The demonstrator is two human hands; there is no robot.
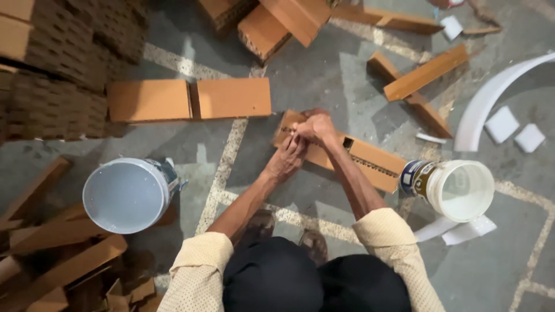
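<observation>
Dim warm light, soft shadows, slight blur, edges bowed.

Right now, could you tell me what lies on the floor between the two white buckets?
In the head view, between the left bucket and the right bucket lie the person's forearms, both hands and the long cardboard piece they hold.

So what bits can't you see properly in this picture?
Head view only:
- What the left hand and right hand pinch: hidden by the fingers, too small.
- The cardboard strip: its near end is covered by both hands.
- The white bucket and grey bucket: contents unclear.
- The cardboard stack: cut off by the left edge.
</observation>
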